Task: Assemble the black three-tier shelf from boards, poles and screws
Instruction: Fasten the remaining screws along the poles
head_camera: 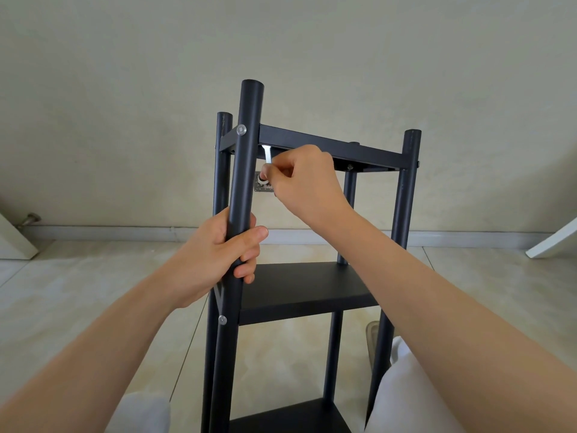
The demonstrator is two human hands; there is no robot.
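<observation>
Beige floor tiles (pixel 78 276) and a plain wall back the black shelf (pixel 299 289), which stands upright between the person's knees. Left hand (pixel 218 254) wraps around the nearest pole (pixel 246 157). Right hand (pixel 306 179) pinches a silver hex key (pixel 267 157) just under the top board (pixel 331 148), beside that pole.

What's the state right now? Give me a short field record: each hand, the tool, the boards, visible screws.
left hand: grips the near pole below the top board
right hand: pinches a silver hex key under the top board, by the near pole
boards: top, middle board and bottom board all sit between the poles
screws: upper screw and lower screw show on the near pole
</observation>
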